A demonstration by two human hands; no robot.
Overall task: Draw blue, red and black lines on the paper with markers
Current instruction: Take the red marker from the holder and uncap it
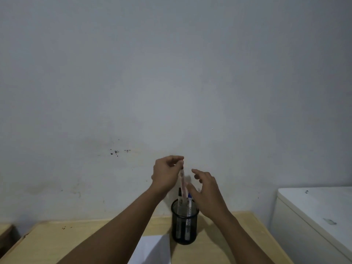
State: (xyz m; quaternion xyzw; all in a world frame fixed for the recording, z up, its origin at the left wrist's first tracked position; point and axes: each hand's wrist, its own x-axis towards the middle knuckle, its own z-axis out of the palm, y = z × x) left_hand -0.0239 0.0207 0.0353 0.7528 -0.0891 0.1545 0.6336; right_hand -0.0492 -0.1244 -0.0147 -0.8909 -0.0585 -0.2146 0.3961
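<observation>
1. Red marker (pixel 183 184): blurred, hanging near-vertical, upper end pinched at the fingertips of the left hand (pixel 166 173), lower end at the mouth of the cup (pixel 184 223), between two other markers.
2. Left hand: raised above the cup, closed in a narrow pinch on the red marker's top; forearm reaching in from lower left.
3. Right hand (pixel 206 191): just right of the red marker, fingers spread and curled, holding nothing; thumb close to the marker's shaft, contact not determinable through blur.
4. Black marker (pixel 180 195): upright in the cup, left of the red one, cap above the rim.
5. Blue marker (pixel 189 199): upright in the cup, right of the red one, cap partly hidden by the right hand.
6. Cup: black mesh, standing on the desk (pixel 76 239) near its rear edge, close to the wall (pixel 171 73).
7. Paper (pixel 152 250): white sheet on the desk just left of and nearer than the cup, partly under the left forearm; no lines visible on the exposed part.
8. Desk: light wood, dark specks at left rear.
9. Wall: pale, scuffed, small dark marks left of the hands.
10. White cabinet (pixel 314 216): right of the desk, apart from it.
</observation>
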